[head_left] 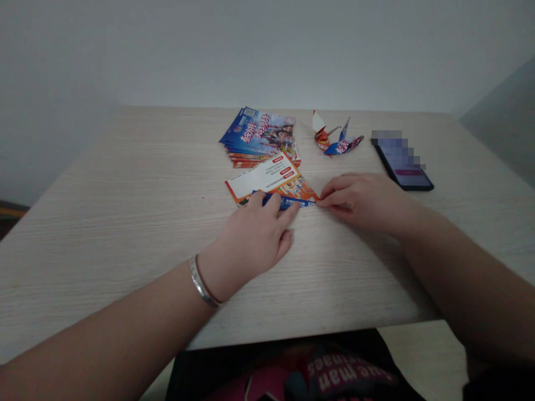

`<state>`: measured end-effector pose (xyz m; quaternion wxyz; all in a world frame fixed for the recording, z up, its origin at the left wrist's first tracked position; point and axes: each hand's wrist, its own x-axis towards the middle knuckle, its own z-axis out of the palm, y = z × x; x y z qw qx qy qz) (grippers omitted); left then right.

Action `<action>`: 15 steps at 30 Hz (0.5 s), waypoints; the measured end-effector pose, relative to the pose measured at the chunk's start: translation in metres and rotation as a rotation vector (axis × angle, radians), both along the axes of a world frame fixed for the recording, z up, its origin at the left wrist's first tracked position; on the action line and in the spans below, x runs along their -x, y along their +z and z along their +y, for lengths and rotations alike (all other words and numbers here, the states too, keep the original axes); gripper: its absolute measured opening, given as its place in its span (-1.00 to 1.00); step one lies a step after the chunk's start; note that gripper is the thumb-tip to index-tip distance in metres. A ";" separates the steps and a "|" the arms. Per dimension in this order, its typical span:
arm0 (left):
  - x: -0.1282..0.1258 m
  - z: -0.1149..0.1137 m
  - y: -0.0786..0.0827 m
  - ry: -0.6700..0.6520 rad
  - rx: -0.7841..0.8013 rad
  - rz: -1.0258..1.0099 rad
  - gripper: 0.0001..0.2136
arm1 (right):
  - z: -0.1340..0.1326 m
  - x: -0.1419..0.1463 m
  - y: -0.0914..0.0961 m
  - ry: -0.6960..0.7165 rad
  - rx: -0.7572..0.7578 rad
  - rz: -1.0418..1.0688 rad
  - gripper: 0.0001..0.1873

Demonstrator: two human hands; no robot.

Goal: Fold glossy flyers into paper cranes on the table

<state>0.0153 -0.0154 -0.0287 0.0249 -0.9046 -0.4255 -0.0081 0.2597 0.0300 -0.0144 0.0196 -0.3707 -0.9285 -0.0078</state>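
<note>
A printed paper flyer (267, 177), white and orange with a blue strip folded over along its near edge, lies on the table in front of me. My left hand (259, 231) rests on that blue strip with its fingers spread, pressing it down. At the flyer's right corner, the fingertips and thumb of my right hand (359, 200) are pinched together on the pointed end of the paper. Part of the near edge is hidden under my left fingers. A silver bracelet (203, 283) circles my left wrist.
Behind the flyer, a fanned stack of blue and orange flyers (259, 133) lies on the pale wooden table (137, 184). Two folded paper cranes (340, 143) stand to its right. A smartphone (403, 161) with a lit screen lies beyond my right hand. A wall borders the far edge.
</note>
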 end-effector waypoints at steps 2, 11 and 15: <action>0.000 0.000 0.000 -0.005 -0.006 -0.005 -0.55 | 0.001 -0.002 0.001 0.003 0.019 0.010 -0.74; 0.000 0.000 0.000 -0.009 -0.008 0.007 -0.55 | 0.000 -0.004 0.007 -0.024 0.061 -0.005 -0.75; 0.001 -0.002 0.002 -0.017 -0.016 0.012 -0.55 | 0.002 -0.009 0.011 -0.025 0.109 -0.009 -0.75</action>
